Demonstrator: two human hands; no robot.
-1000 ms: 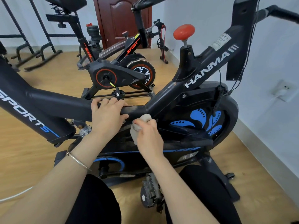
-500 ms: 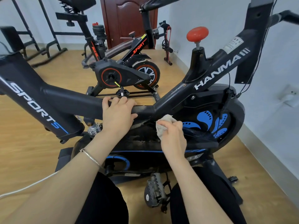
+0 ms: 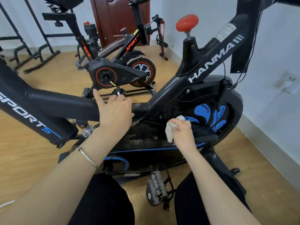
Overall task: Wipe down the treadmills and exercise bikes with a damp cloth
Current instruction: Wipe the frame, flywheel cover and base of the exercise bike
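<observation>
I'm crouched at the black-and-blue exercise bike [image 3: 211, 51], partway through wiping its frame, with the red-trimmed bike [image 3: 116, 73] behind it not yet reached, as far as I can judge. The work is now at the flywheel cover [image 3: 233, 101], on its near edge where the blue pattern begins. My left hand [image 3: 115, 111] steadies me on the crossbar [image 3: 65, 101], most fingers curled over it and the thumb tucked under, the index finger lifted straight. My right hand [image 3: 183, 133] is clamped round the cloth [image 3: 169, 133], bunched into a wad and pressed against the cover. Next I'd sweep the cloth across the curved cover toward the wall, which calls for firm pressure and care round the cables hanging there. Compared with half a second ago, the cloth has travelled right, away from the joint under the crossbar, and my left index finger, then flat on the bar, has come up
</observation>
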